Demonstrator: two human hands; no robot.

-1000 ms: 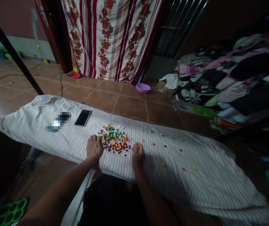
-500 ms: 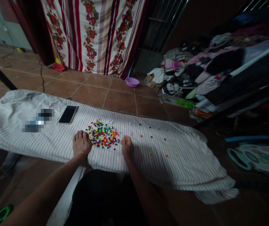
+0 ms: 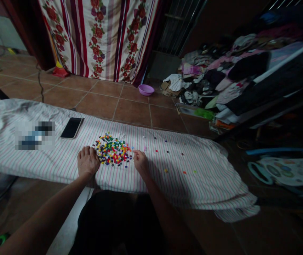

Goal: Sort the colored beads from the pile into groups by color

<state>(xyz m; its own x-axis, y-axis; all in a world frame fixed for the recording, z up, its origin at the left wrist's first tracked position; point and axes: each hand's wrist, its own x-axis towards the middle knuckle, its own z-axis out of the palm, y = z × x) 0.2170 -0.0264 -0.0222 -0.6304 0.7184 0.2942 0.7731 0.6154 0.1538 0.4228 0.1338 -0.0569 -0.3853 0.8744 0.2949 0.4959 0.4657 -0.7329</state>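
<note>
**Pile of coloured pieces [image 3: 112, 150] on a striped cloth [image 3: 130, 180]**

Landmark: the pile. Entries ran left to right.

Far left of the pile: a pixelated patch [image 3: 34, 135] on the cloth; contents not legible. Left of the pile, slightly beyond it: a phone [image 3: 72, 128], dark screen up.

Left hand [image 3: 88, 160]: palm down just beside the pile's left edge, fingers extended and close together, gripping nothing visible. Under the palm: could not tell.

Beyond the pile, on the far side of the floor: a floral curtain [image 3: 98, 46]. The pile itself lay between the two hands, mixed colours, denser at centre.

Right hand [image 3: 141, 160]: just right of the pile, thumb and index finger narrowed together. Whether a piece was pinched between them, could not tell.

Beyond the pile and to its right: a purple basin [image 3: 146, 90]. Right of the pile: scattered single pieces [image 3: 184, 172], including red, dark, orange and light green, well apart.
</note>
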